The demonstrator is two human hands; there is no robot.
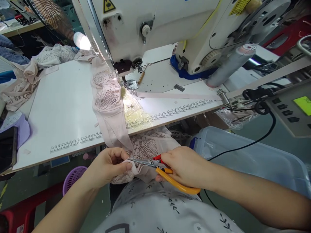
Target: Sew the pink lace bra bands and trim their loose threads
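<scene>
A pale pink lace garment (107, 97) runs from under the sewing machine (126, 29) over the table's front edge and down onto the lap. My left hand (109, 166) pinches an edge of the pink fabric between thumb and fingers. Scissors with orange and red handles (178, 183) are gripped in my right hand (181, 163). Their blades point left and lie at the fabric edge beside my left fingertips. Whether the blade tips are apart is too small to tell.
A printed ruler strip (77, 141) follows the edge of the white table (60, 106). A phone (8, 149) lies at left, and more lace pieces (26, 77) behind. A clear plastic bin (243, 152) stands at right, a purple basket (73, 177) below left.
</scene>
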